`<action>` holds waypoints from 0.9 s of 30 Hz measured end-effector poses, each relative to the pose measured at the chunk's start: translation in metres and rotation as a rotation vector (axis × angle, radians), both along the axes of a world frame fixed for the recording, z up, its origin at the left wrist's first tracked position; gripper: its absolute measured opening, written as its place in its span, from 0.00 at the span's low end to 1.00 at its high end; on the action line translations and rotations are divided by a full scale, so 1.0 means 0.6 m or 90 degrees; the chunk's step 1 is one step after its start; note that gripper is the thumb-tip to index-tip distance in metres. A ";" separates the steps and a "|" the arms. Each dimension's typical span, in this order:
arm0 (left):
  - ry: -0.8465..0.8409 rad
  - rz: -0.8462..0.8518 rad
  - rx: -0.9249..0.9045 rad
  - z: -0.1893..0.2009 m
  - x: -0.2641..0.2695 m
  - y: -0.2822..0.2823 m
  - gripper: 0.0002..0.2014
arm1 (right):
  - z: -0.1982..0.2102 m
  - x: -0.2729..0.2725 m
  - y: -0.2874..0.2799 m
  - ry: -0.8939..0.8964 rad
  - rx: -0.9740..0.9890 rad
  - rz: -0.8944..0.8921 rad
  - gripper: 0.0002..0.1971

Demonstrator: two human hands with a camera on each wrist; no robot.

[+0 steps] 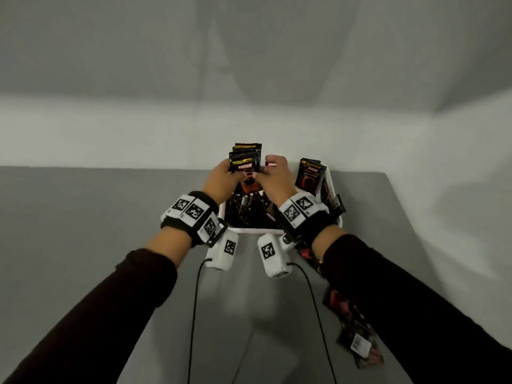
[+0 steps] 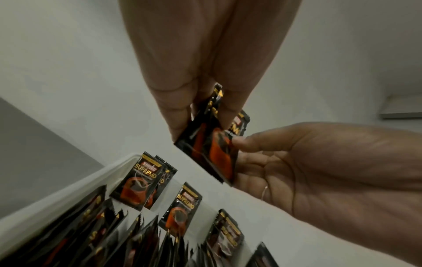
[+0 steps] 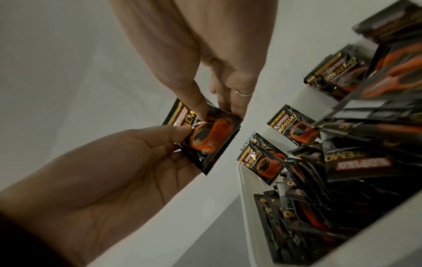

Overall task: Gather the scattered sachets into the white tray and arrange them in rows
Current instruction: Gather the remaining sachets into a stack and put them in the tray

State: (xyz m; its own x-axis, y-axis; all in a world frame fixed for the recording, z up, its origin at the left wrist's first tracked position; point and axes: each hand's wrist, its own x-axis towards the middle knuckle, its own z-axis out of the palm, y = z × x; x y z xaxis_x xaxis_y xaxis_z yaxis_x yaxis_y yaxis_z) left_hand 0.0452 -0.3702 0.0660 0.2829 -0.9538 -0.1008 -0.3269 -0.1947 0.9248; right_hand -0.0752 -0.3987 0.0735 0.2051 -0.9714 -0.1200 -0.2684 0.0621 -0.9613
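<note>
Your head camera is looking forward and down from above at the bench (image 1: 83,217) and white tray (image 1: 249,230). Your wrist cameras are sitting close under each palm, looking up along the fingers (image 2: 178,108) toward the wall. All three views are sharing the held sachets (image 3: 205,137) and the tray.

Dark sleeves (image 1: 116,309), marker-tagged black-and-white wristbands (image 1: 194,214), black cables (image 1: 194,314), perhaps a ring (image 3: 243,93).
</note>
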 end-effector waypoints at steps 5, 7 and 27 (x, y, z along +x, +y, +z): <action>-0.074 0.043 0.123 -0.040 0.010 -0.094 0.12 | -0.022 0.032 -0.083 0.209 0.018 0.103 0.12; -0.065 0.039 0.141 -0.056 0.012 -0.117 0.12 | -0.036 0.038 -0.101 0.176 0.059 0.108 0.12; -0.098 0.102 0.050 -0.076 0.041 -0.092 0.31 | -0.043 -0.037 -0.093 0.132 0.083 0.150 0.22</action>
